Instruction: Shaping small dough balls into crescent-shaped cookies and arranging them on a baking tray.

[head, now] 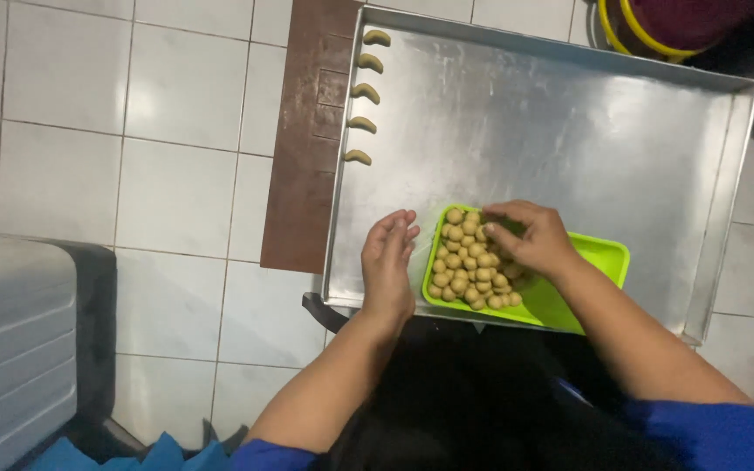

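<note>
Bare forearms, short blue sleeves (at the upper arms), dark lap garment

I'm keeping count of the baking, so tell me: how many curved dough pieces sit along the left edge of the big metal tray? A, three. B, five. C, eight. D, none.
B: five curved dough pieces lie in a column down the metal tray's left edge.

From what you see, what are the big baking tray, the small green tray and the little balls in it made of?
The large silver baking tray looks like sheet metal, probably aluminium: dull grey sheen, smeared reflections, folded rim. The small lime-green rectangular tray seems to be moulded plastic: bright uniform colour, glossy, rounded corners. The tan balls look like soft matte dough; the right hand reaches into them, and curved pieces of the same colour lie along the tray's edge.
</note>
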